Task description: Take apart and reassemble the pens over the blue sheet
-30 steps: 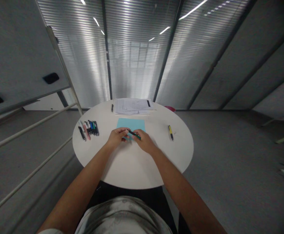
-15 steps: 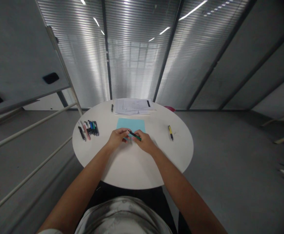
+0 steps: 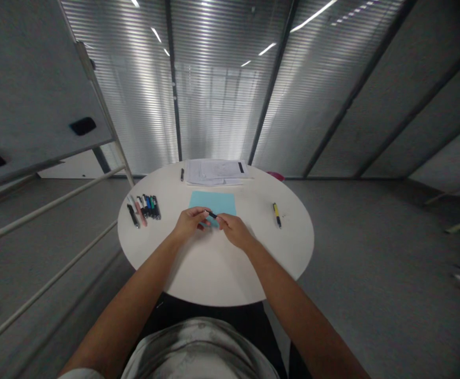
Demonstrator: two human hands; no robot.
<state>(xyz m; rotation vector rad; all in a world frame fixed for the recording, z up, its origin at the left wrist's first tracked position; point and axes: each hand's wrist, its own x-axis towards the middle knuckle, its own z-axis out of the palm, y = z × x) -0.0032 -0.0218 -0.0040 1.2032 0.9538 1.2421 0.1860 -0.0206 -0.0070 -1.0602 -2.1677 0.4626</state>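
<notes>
A dark pen (image 3: pixel 211 214) is held level between my two hands, above the near edge of a light blue sheet of paper (image 3: pixel 213 199). The fingertips of my left hand (image 3: pixel 189 223) pinch its left end. My right hand (image 3: pixel 233 229) is closed around the other end, so the green part is hidden there. Both hands are over the middle of the white round table (image 3: pixel 218 279).
On the left lies a row of several pens and markers (image 3: pixel 148 207). A yellow and black pen (image 3: pixel 277 215) rests at the right. Stacked papers (image 3: pixel 216 172) and a small dark pen (image 3: pixel 182 175) lie at the back. A whiteboard stand (image 3: pixel 107 110) rises at the left.
My right fingers have shifted over the pen's green end, which showed before and is now covered. My left hand has hardly moved.
</notes>
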